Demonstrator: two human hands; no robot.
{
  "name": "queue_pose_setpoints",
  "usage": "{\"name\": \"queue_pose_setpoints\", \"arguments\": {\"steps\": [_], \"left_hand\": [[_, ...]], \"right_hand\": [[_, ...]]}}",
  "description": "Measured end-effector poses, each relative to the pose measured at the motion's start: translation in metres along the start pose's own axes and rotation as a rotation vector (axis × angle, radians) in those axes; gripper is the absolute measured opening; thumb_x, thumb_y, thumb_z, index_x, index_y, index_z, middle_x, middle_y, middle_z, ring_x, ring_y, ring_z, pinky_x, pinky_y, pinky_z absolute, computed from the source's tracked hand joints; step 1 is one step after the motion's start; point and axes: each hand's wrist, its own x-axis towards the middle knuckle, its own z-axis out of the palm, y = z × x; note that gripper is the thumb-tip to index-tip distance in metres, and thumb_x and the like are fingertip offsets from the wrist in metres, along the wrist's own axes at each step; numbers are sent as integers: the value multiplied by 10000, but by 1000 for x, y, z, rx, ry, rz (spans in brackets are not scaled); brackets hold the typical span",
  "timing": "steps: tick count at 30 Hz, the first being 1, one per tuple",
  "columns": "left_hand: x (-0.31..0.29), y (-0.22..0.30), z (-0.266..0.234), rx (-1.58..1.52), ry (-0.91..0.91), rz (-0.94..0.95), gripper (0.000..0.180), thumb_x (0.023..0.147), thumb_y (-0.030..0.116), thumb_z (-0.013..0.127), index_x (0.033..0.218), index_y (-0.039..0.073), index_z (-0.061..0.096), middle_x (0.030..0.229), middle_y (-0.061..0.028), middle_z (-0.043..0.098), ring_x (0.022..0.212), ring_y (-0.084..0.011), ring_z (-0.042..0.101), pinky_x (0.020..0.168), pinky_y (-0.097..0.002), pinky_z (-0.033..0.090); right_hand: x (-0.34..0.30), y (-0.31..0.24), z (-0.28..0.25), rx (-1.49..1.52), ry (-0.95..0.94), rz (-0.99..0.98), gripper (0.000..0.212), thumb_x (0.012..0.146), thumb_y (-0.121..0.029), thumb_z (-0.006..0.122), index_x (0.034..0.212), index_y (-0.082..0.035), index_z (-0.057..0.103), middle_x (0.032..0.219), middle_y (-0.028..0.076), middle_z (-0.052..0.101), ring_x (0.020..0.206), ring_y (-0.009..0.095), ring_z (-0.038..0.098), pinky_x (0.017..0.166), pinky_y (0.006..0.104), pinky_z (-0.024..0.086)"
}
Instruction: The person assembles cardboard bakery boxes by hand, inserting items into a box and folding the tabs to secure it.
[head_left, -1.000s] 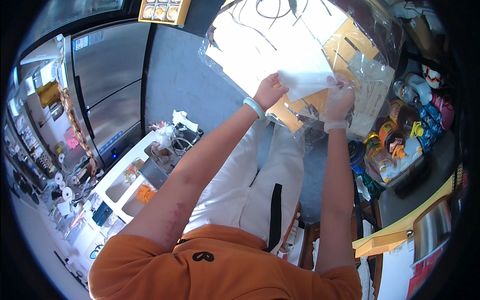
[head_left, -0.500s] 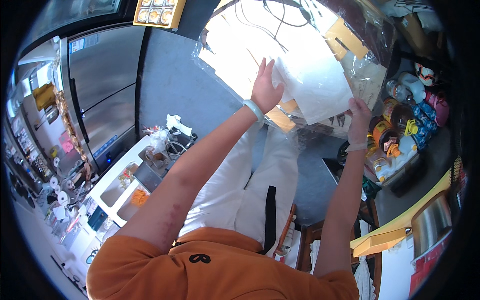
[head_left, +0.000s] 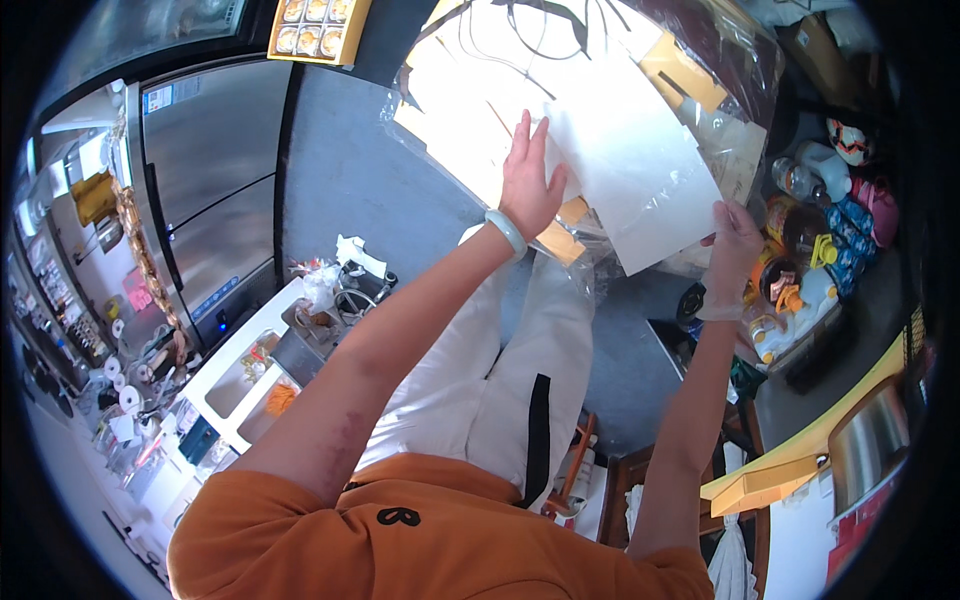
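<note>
My left hand (head_left: 531, 185) lies with fingers stretched out over the bright white surface, a pale bangle round its wrist. Just right of it is a large white sheet (head_left: 640, 190), its front corner sticking out past the surface's near edge. Pinched in my right hand (head_left: 733, 252) is the sheet's right corner; a translucent cuff circles that wrist. Pieces of tan card (head_left: 560, 243) show beneath the sheet on the near side. Crinkled clear plastic (head_left: 735, 50) spreads around the work surface. Glare washes out the middle of the pile.
Dark cords (head_left: 545, 45) cross the far side of the surface. A yellow box of small round items (head_left: 313, 30) sits far left, beyond the grey floor (head_left: 345, 150). Bottles (head_left: 797, 225) crowd the right. A steel fridge (head_left: 215, 160) and a white divided bin (head_left: 245, 375) stand left.
My right hand has moved slightly down and right, drawing the white sheet's corner with it. The sheet now reaches farther toward me. My left hand has hardly moved.
</note>
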Motion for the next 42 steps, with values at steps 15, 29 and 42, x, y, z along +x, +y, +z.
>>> {"name": "queue_pose_setpoints", "arguments": {"steps": [15,29,42], "left_hand": [[-4,13,33,218,-248,287,575,909,264,503,1433,144,300,1525,-155,138,1398,-393,116,1088,-542,137],[5,35,-21,-314,-49,229,666,792,83,651,1394,144,373,1477,-238,216,1384,-346,212,1090,-462,231],[67,21,-128,102,116,874,342,749,176,652,1080,99,692,1136,-115,643,1129,-271,566,904,-371,461]], "right_hand": [[-148,-9,-234,-430,325,152,164,907,-157,565,864,-7,616,709,0,505,618,81,415,509,253,339],[-113,-53,-56,-26,391,37,200,928,-133,550,1018,38,601,820,21,579,686,66,501,550,211,405],[-81,-151,39,342,-233,-283,287,898,-181,592,1125,-6,585,1139,126,599,984,178,591,825,293,478]]}}
